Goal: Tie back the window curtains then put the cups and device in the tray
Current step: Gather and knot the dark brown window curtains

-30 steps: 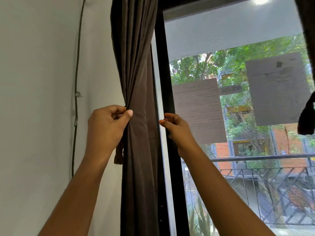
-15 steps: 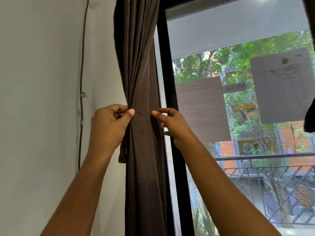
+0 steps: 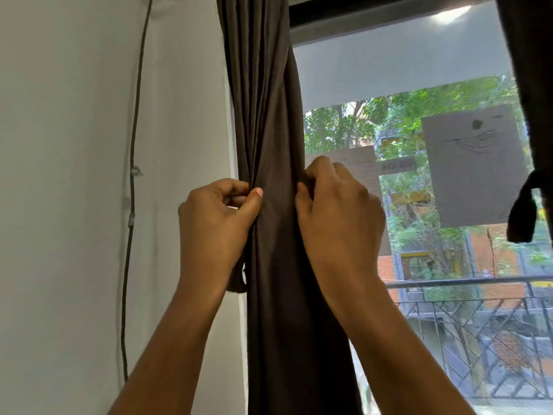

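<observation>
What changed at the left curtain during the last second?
The right hand moved left, off the window frame, onto the gathered curtain's right edge and now curls its fingers round the folds there. The left hand kept its pinch on the curtain's left edge, with the tie strap hanging below it. The curtain stays bunched; the papers on the glass are unchanged.

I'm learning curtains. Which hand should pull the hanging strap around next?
Probably left: the left hand pinches the dark brown fabric curtain above the hanging brown strap; the right hand grips its other edge.
</observation>
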